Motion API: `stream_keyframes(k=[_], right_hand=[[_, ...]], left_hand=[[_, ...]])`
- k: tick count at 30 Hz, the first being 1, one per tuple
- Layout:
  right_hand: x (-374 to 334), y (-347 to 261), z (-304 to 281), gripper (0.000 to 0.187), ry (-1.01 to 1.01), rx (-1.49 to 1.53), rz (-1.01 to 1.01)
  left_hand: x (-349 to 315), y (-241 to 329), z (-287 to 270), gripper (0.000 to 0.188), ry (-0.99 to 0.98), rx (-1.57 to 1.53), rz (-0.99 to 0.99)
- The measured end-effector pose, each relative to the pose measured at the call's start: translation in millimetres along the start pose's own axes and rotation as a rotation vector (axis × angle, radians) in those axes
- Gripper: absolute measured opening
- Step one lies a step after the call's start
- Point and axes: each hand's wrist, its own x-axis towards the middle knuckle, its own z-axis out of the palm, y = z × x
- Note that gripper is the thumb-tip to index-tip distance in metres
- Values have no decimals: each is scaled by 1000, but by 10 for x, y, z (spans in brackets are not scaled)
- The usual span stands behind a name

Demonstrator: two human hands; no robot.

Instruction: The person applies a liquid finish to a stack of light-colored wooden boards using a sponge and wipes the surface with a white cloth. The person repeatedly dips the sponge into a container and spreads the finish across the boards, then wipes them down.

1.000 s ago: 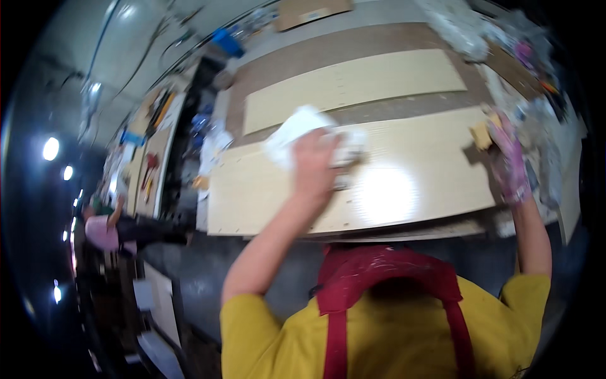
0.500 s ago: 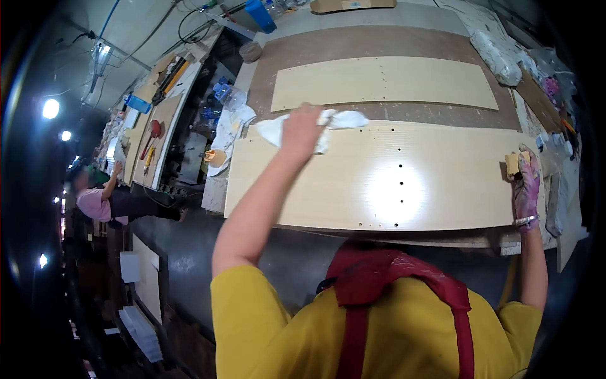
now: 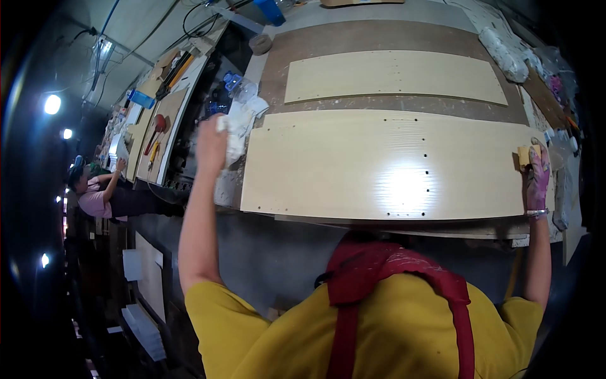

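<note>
Left fingers (image 3: 208, 129) curled, apparently around white cloth (image 3: 223, 124), just beyond left end of near panel (image 3: 328, 164). Right fingers (image 3: 536, 149) grip tan block (image 3: 523, 158) at its right end: nearer hand. Panel between, on worktop (image 3: 353, 38), long axis left-right. Half-second back: left fingers over panel's far edge.

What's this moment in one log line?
Left hand: gripping white crumpled cloth | Right hand: holding tan block | Cream rectangular board: lying flat

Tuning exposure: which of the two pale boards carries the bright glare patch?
The wider near board, on the person's side, with the right hand at its right end. The narrower far board shows no such glare.
</note>
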Motion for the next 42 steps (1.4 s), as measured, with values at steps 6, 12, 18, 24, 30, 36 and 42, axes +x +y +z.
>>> stream_keyframes(k=[6, 12, 18, 24, 30, 36, 42], right_hand=[[158, 173, -111, 42, 13, -31, -12], [147, 219, -192, 45, 54, -101, -22], [361, 459, -340, 50, 101, -62, -41], [214, 342, -252, 49, 159, -82, -53], [196, 303, -146, 47, 146, -120, -50], [40, 112, -18, 45, 130, -67, -37], [-25, -156, 306, 44, 111, -343, -35]], left_hand=[[-412, -370, 355, 31, -170, 35, -188], [-1197, -49, 190, 41, -32, -172, -79], [-1377, -605, 2, 30, -48, -361, -560], [-1399, -115, 72, 31, -211, -381, -258], [-625, -540, -353, 39, 170, -1412, -578], [-290, 237, 11, 49, -46, -812, -285], [-144, -607, 789, 31, -151, -536, -100]])
